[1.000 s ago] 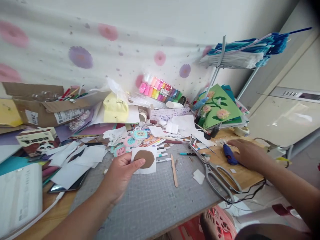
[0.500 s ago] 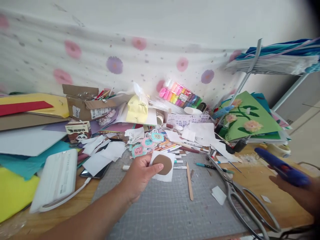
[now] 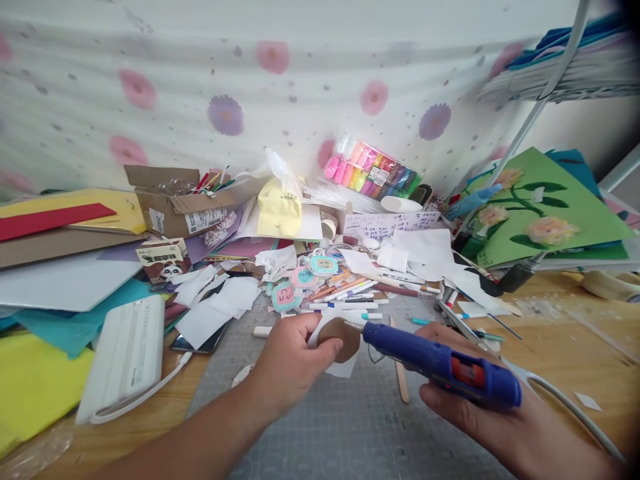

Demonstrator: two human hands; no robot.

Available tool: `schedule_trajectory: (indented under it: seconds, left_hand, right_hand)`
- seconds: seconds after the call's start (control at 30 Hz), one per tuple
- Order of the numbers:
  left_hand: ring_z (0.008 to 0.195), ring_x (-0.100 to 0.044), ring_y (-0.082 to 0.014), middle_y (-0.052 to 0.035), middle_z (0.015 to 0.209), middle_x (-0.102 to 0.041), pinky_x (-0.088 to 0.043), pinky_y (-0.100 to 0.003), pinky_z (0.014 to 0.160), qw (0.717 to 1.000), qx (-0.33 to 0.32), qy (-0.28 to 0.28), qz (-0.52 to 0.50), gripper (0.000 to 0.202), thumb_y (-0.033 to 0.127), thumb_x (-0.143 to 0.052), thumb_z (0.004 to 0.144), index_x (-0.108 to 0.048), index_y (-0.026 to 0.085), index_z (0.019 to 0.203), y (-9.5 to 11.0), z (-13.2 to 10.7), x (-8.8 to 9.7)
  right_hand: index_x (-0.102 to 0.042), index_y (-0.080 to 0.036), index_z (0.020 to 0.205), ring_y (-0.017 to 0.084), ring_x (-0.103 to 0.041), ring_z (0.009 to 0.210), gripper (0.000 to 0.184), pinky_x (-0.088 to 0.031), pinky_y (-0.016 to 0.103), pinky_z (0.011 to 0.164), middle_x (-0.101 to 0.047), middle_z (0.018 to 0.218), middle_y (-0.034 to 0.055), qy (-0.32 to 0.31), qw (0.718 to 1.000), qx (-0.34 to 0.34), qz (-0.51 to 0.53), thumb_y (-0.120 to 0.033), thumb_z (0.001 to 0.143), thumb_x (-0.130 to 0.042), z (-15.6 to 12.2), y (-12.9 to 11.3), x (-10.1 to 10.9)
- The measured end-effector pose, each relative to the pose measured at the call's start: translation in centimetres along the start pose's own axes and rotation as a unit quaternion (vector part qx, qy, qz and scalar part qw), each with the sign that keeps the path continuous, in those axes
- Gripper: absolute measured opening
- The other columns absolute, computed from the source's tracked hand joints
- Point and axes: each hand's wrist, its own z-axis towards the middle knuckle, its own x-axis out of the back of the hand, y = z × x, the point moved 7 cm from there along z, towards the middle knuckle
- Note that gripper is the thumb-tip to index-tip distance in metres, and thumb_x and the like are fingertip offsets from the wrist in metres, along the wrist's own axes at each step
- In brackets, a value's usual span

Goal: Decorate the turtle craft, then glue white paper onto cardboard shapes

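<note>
Over the table, the left hand pinches a brown disc and the right hand grips a hot-glue gun.

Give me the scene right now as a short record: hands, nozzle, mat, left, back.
Left hand: pinching brown piece with white paper
Right hand: gripping blue glue gun
Nozzle: at the brown piece's edge; contact unclear
Mat: wooden stick, partly behind gun
Left: white device with cable
Back: multicoloured pack
</note>
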Motion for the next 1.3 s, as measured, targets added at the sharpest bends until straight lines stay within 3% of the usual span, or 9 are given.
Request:
schedule_trajectory:
  seconds: [0.2, 0.4, 0.57, 0.93, 1.13, 1.2, 1.3]
  left_hand:
    - [0.057, -0.039, -0.0128, 0.0033, 0.059, -0.043, -0.029, -0.023, 0.053, 1.0, -0.004, -0.005, 0.022, 0.017, 0.03, -0.054, 0.071, -0.05, 0.018, 0.061, 0.1, 0.1, -0.2]
    - [0.055, -0.036, -0.0121, 0.0038, 0.057, -0.041, -0.028, -0.023, 0.051, 1.0, -0.012, -0.023, 0.0, 0.015, 0.03, -0.055, 0.07, -0.049, 0.019, 0.06, 0.4, -0.1, -0.4]
    - [0.055, -0.036, -0.0119, 0.0039, 0.057, -0.04, -0.028, -0.023, 0.051, 0.999, -0.013, -0.029, -0.01, 0.017, 0.03, -0.055, 0.07, -0.048, 0.019, 0.06, 0.1, -0.1, -0.4]
    - [0.053, -0.033, -0.0117, 0.0044, 0.054, -0.037, -0.026, -0.022, 0.049, 1.0, -0.003, -0.015, 0.023, 0.02, 0.031, -0.056, 0.067, -0.045, 0.019, 0.054, 0.3, -0.1, -0.3]
    - [0.053, -0.031, -0.0111, 0.0049, 0.054, -0.034, -0.024, -0.022, 0.048, 0.999, -0.007, -0.012, 0.043, 0.021, 0.03, -0.055, 0.068, -0.043, 0.02, 0.054, 0.3, 0.0, -0.1]
    - [0.053, -0.031, -0.0108, 0.0051, 0.054, -0.034, -0.023, -0.022, 0.048, 0.999, -0.006, -0.01, 0.042, 0.023, 0.03, -0.056, 0.069, -0.042, 0.02, 0.054, 0.3, 0.0, -0.1]
    - [0.053, -0.031, -0.0106, 0.0051, 0.055, -0.035, -0.024, -0.022, 0.048, 1.0, -0.004, -0.012, 0.023, 0.022, 0.031, -0.056, 0.069, -0.043, 0.019, 0.056, 0.1, 0.0, 0.0]
  right_hand:
    - [-0.074, -0.03, 0.086, 0.03, -0.067, 0.088, 0.028, -0.058, 0.035, 0.074, -0.073, 0.09, 0.0048, -0.041, 0.998, 0.036, -0.033, -0.035, 0.058, -0.076, -0.4, 1.2, -0.8]
    - [-0.069, -0.036, 0.102, 0.029, -0.067, 0.09, 0.034, -0.058, 0.035, 0.077, -0.072, 0.099, 0.0015, -0.067, 0.986, 0.102, -0.117, -0.039, 0.068, -0.069, -1.0, 1.6, -1.3]
    - [-0.07, -0.035, 0.097, 0.029, -0.067, 0.09, 0.029, -0.057, 0.036, 0.078, -0.073, 0.095, 0.0013, -0.074, 0.988, 0.092, -0.104, -0.041, 0.069, -0.067, -0.8, 2.0, -1.5]
    - [-0.069, -0.031, 0.073, 0.021, -0.065, 0.066, 0.01, -0.055, 0.03, 0.064, -0.07, 0.072, -0.0003, -0.134, 0.983, 0.09, -0.087, -0.032, 0.076, -0.06, -0.5, 1.1, -2.1]
    - [-0.071, -0.031, 0.089, 0.017, -0.055, 0.039, 0.024, -0.047, 0.025, 0.037, -0.057, 0.043, -0.002, -0.095, 0.994, 0.016, -0.06, -0.041, 0.068, -0.066, -0.7, 2.4, -1.4]
    - [-0.071, -0.032, 0.088, 0.017, -0.055, 0.039, 0.025, -0.045, 0.024, 0.034, -0.058, 0.044, -0.0014, -0.078, 0.995, 0.012, -0.061, -0.042, 0.066, -0.067, -0.5, 2.2, -1.1]
    - [-0.071, -0.032, 0.079, 0.019, -0.062, 0.054, 0.012, -0.051, 0.025, 0.044, -0.067, 0.062, 0.0007, -0.095, 0.993, 0.04, -0.059, -0.037, 0.07, -0.065, -0.3, 1.5, -1.1]
